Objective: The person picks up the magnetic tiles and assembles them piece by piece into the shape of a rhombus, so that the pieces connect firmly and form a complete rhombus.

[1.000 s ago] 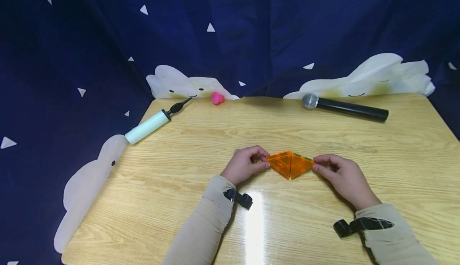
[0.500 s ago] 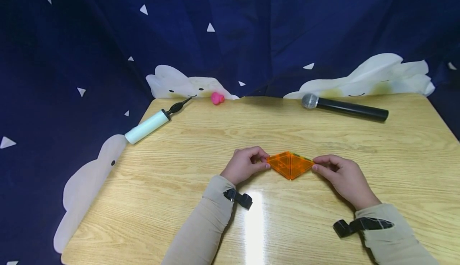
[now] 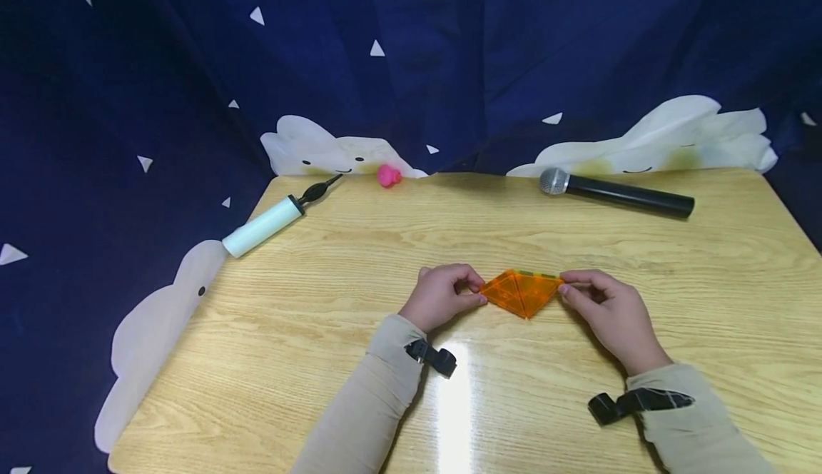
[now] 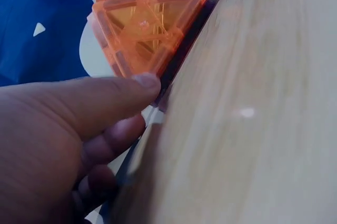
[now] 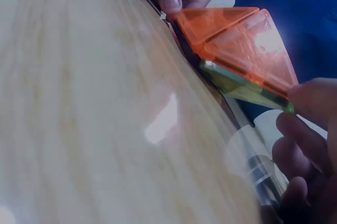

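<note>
Two translucent orange triangular magnetic tiles meet edge to edge at a ridge, the left tile (image 3: 503,293) and the right tile (image 3: 539,293). A green translucent triangular tile (image 5: 234,88) lies along the far side of the right one; the head view shows only its edge. My left hand (image 3: 442,294) pinches the outer left corner between thumb and fingers. At the opposite corner my right hand (image 3: 613,313) pinches the orange and green tiles together, its thumb (image 5: 310,97) on the orange side. The tiles stand tilted close over the wooden table (image 3: 359,245).
At the back left lies a pale blue hand pump (image 3: 265,228) with a black nozzle. A small pink toy (image 3: 388,175) sits on the back edge. Toward the back right rests a black microphone (image 3: 626,194). A dark blue curtain (image 3: 411,67) hangs behind the table.
The narrow gap between the two orange tiles has closed. The right hand has risen slightly with its corner, tipping the tiles, and the left hand has shifted a little to the right.
</note>
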Demonstrator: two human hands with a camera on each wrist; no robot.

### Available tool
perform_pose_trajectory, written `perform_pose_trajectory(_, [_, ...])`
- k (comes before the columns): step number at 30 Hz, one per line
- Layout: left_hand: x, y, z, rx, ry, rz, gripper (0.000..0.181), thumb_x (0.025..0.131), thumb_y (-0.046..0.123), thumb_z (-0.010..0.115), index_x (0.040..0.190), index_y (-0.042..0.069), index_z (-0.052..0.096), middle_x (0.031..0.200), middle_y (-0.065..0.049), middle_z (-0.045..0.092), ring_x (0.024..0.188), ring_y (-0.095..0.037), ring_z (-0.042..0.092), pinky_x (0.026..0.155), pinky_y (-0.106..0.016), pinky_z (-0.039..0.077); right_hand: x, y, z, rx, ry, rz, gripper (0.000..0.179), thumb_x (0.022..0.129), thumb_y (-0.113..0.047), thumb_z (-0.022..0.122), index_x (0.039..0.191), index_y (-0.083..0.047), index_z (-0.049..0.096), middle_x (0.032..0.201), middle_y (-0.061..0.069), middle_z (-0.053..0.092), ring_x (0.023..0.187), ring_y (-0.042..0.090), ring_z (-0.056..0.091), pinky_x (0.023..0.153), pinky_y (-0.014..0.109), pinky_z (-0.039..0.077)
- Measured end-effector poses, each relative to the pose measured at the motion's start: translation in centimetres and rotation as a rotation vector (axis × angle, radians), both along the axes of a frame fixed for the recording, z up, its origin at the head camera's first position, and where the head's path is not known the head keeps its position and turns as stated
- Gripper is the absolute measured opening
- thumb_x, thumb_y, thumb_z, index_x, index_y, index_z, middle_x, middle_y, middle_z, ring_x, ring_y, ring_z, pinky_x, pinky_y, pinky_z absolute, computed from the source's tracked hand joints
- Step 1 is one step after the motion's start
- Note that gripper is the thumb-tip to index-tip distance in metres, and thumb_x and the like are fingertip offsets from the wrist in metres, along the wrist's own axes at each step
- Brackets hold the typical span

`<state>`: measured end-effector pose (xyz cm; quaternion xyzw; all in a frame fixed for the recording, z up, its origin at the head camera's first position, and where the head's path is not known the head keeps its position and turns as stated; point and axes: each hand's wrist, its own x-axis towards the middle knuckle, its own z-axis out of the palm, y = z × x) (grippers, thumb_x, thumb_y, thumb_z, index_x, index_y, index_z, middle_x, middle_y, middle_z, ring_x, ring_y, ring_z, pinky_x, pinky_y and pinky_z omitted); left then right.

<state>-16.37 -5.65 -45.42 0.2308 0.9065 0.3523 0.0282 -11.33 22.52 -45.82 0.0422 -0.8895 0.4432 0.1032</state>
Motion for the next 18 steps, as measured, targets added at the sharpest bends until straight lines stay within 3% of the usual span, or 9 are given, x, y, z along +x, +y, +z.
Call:
perform_pose_trajectory(7, [0.0,0.6,0.2,-0.013,0.008,0.05,0.015,0.084,0.032,0.082,0.094,0.026,0.073,0.086,0.014,0.066,0.079,-0.001,0.057,0.082,-0.034,0.026,-0.4,-0.4,0.3,-0.014,0.002,-0.047,0.027,0.097,-0.025,0.069,0.118,-0.008,0.073,0.099,0.011,0.072,0.075,0.005,0.056,0.065,0.016,0.044])
perform_pose_trajectory(18, [0.1,1.3,0.2,-0.044,0.001,0.11,0.016,0.084,0.036,0.082,0.091,0.026,0.072,0.082,0.018,0.063,0.076,0.001,0.055,0.081,-0.035,0.025,-1.6,-0.7,0.3,-0.042,-0.002,-0.065,0.031,0.097,-0.027,0.069,0.121,-0.009,0.072,0.104,0.014,0.074,0.076,-0.004,0.058,0.066,0.014,0.044])
